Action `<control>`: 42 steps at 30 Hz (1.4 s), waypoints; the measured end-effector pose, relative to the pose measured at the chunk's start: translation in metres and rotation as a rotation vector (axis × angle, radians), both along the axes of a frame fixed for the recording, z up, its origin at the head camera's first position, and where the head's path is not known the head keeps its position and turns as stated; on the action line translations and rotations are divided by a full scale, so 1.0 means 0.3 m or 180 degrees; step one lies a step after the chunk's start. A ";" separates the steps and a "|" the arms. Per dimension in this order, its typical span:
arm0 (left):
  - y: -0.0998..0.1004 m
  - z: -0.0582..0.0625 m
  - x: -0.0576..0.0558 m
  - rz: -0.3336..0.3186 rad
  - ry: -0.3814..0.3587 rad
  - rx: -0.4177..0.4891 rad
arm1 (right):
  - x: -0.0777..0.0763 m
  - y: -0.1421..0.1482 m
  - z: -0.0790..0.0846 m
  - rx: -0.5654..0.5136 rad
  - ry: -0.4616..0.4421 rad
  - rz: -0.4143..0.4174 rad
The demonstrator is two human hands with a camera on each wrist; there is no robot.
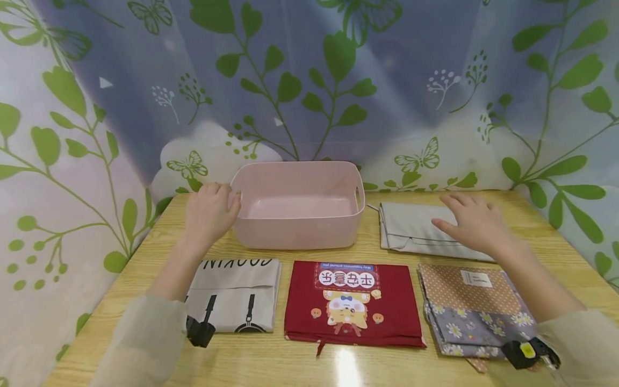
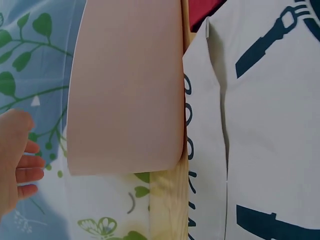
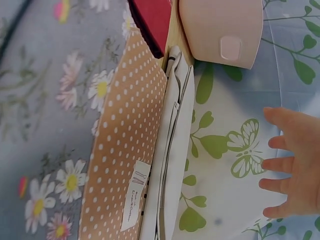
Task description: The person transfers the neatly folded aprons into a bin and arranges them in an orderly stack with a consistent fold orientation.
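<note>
My left hand (image 1: 209, 212) hovers by the left end of a pink plastic bin (image 1: 295, 234), its fingers loosely bent and holding nothing. In the left wrist view a gap shows between that hand (image 2: 20, 162) and the bin wall (image 2: 127, 100). Over a folded light grey cloth (image 1: 406, 228) at the right, my right hand (image 1: 474, 220) is held with fingers spread and nothing in them. The right wrist view shows this hand (image 3: 295, 162) off to the side of the folded cloths. Inside the bin only its bare pink floor is seen.
Along the front lie a folded beige cloth (image 1: 232, 306) with cutlery prints, a red folded cloth (image 1: 355, 322) with a cartoon animal, and a dotted and daisy-patterned one (image 1: 469, 301). A leaf-printed curtain (image 1: 309, 80) hangs behind the wooden table (image 1: 261, 360).
</note>
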State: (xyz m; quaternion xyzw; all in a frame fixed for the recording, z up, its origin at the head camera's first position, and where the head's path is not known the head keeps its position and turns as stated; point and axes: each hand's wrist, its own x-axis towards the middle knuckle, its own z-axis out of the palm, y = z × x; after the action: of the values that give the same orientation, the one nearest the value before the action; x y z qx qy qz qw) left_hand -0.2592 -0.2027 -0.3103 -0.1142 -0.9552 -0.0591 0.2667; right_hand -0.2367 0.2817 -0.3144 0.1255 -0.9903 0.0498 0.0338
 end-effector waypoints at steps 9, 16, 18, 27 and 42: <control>0.027 -0.004 0.042 -0.0268 0.0413 -0.0069 | 0.045 -0.013 0.003 -0.0130 0.0167 0.0148; 0.061 -0.007 0.079 -0.0358 0.0392 -0.0216 | 0.082 -0.033 0.000 -0.0198 0.0300 0.0320; 0.073 -0.013 0.087 -0.0412 0.0415 -0.0279 | 0.094 -0.042 -0.005 -0.0200 0.0325 0.0383; 0.120 -0.068 0.128 -0.0746 0.0609 -0.0438 | 0.131 -0.064 -0.045 0.0018 0.0497 0.0583; 0.184 -0.144 0.177 -0.0818 0.0290 -0.0788 | 0.183 -0.093 -0.118 0.0274 0.0890 0.0820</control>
State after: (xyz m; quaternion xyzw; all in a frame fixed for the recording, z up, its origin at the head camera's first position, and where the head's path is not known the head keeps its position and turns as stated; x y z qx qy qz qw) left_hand -0.2060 -0.1476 -0.3536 -0.2699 -0.9196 0.0305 0.2839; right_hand -0.1817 0.2537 -0.3498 0.2582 -0.9529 -0.0066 0.1590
